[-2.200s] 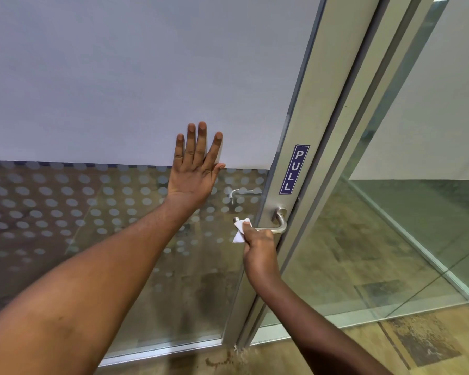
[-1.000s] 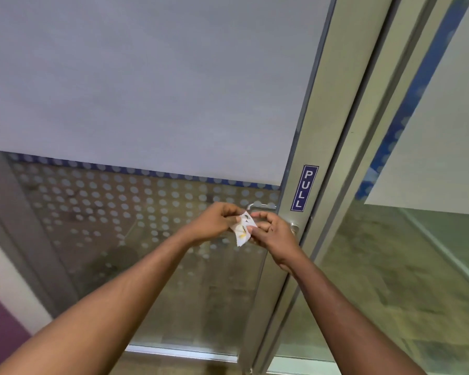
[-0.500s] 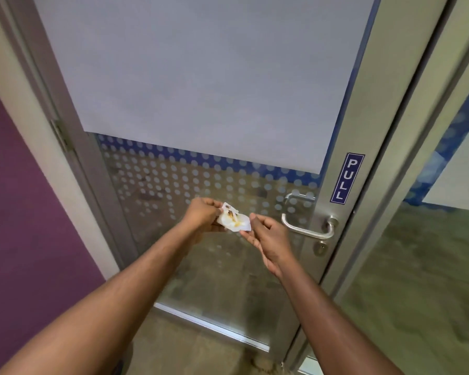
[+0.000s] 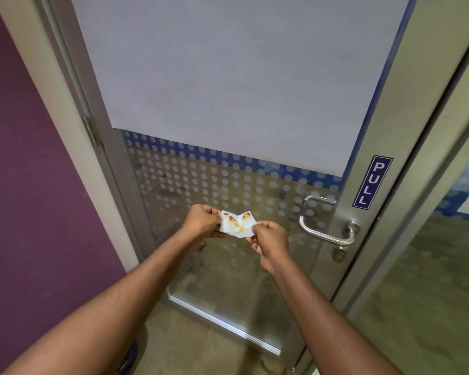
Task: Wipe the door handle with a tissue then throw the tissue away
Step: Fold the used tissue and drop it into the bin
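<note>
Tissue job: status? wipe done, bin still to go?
Wipe looks done: the tissue is off the door handle and shows brown-yellow stains. In hand: left hand and right hand pinch it by opposite edges, spread open in front of the glass door. Left: throwing it away; no bin is in view.

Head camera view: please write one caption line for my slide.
Left hand and right hand hold a brown-stained tissue spread open before the glass door, beside its metal handle.

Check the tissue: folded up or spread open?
Spread open. The tissue is stretched between left hand and right hand, brown-yellow stains facing up.
</note>
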The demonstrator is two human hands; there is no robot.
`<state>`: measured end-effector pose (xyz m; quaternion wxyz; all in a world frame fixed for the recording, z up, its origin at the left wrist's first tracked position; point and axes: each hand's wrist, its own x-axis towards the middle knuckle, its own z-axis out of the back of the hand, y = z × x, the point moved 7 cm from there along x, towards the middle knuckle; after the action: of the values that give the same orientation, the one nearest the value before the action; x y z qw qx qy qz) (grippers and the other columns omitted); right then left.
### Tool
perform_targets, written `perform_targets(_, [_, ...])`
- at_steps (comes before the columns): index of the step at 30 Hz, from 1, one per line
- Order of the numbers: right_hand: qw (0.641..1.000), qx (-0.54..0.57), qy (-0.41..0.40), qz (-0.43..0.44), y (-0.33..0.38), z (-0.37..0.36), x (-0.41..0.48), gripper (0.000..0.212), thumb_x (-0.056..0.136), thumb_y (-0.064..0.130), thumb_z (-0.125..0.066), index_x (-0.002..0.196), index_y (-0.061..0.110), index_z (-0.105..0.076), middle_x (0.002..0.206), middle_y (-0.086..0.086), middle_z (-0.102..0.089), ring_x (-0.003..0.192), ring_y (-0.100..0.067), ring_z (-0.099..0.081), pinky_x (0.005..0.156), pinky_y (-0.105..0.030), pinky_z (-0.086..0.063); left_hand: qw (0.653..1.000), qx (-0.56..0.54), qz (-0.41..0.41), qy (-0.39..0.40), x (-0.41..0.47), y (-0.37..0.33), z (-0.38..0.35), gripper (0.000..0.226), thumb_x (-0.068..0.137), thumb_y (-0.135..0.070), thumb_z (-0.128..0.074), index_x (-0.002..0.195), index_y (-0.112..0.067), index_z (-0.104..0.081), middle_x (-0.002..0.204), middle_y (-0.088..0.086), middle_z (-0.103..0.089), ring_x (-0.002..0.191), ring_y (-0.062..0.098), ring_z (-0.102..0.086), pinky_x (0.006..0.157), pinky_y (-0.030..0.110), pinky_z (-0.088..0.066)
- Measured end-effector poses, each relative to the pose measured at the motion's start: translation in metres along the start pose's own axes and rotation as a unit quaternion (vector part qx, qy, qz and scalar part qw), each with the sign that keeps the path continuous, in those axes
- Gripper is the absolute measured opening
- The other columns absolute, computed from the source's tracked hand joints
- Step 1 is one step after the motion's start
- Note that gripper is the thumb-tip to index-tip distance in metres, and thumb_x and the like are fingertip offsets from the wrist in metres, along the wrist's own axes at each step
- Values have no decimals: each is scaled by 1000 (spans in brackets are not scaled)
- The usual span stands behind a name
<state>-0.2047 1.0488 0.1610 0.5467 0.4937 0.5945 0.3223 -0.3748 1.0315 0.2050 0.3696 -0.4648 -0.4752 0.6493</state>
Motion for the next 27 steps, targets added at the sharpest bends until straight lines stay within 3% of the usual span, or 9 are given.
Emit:
perform_targets(3, [999, -3, 30, -24, -4, -9, 0, 23, 81, -3, -51, 90, 12, -67, 76, -5, -69, 58, -10, -60, 48, -19, -50, 1000, 7, -7, -6, -1, 1, 2, 23, 86, 13, -48, 73, 0, -63, 72, 15, -66, 58, 21, -67, 49, 32, -59])
perform_targets(5, [999, -14, 28, -30, -5, -11, 1, 24, 81, -2, -51, 84, 15, -68, 75, -3, -68, 60, -10, -59, 51, -20, -49, 1000, 4, -6, -10, 0, 1, 2, 24, 86, 12, -49, 72, 0, -64, 71, 14, -67, 54, 17, -67, 48, 30, -59])
perform_targets(9, [991, -106, -7, 77, 3, -13, 1, 19, 81, 2, -57, 89, 10, -73, 78, -6, -73, 63, -15, -61, 60, -27, -48, 1000, -4, 3, -7, 0, 6, 0, 24, 84, 13, -50, 71, 1, -66, 68, 14, -69, 53, 19, -68, 49, 31, -59])
perform_targets(14, [907, -271, 4, 322, 22, -32, -25, 24, 80, -2, -60, 99, 7, -72, 97, -11, -67, 78, -18, -61, 74, -21, -46, 999, -27, 15, 9, -2, 8, -8, 17, 85, 10, -53, 77, 4, -68, 61, 12, -70, 51, 16, -67, 46, 25, -56])
perform_targets(16, [868, -313, 7, 386, 22, -38, -34, 22, 79, 0, -61, 98, 6, -70, 97, -11, -67, 86, -24, -63, 82, -30, -49, 998, -55, 25, 17, -3, 8, -9, 15, 87, 10, -50, 88, 10, -65, 65, 16, -69, 50, 17, -67, 45, 25, -55])
perform_targets(19, [823, -372, -8, 428, 18, -40, -41, 20, 80, 3, -62, 98, 10, -68, 97, -7, -68, 92, -27, -61, 83, -40, -45, 994, -96, 37, 27, -6, 7, -9, 15, 90, 6, -50, 82, 5, -62, 61, 15, -68, 50, 21, -67, 48, 28, -57])
perform_targets(21, [807, -387, -7, 446, 15, -41, -43, 20, 81, 4, -62, 96, 14, -68, 96, -5, -67, 92, -26, -60, 80, -36, -37, 993, -102, 39, 37, -8, 7, -9, 13, 91, -3, -56, 82, 4, -62, 67, 15, -68, 54, 22, -66, 51, 28, -57])
perform_targets(25, [787, -400, 10, 469, 12, -43, -49, 24, 78, 1, -63, 92, 18, -72, 85, -2, -65, 84, -24, -60, 78, -32, -32, 995, -83, 26, 38, -16, 9, -9, 7, 86, 1, -62, 92, 3, -58, 49, 5, -62, 43, 11, -60, 42, 20, -51])
perform_targets(27, [777, -406, 4, 481, 11, -41, -52, 21, 77, 2, -65, 88, 18, -73, 83, 0, -66, 83, -23, -60, 78, -32, -33, 996, -79, 24, 33, -18, 10, -11, 13, 85, 4, -62, 97, 3, -56, 61, 11, -59, 48, 14, -58, 42, 20, -51])
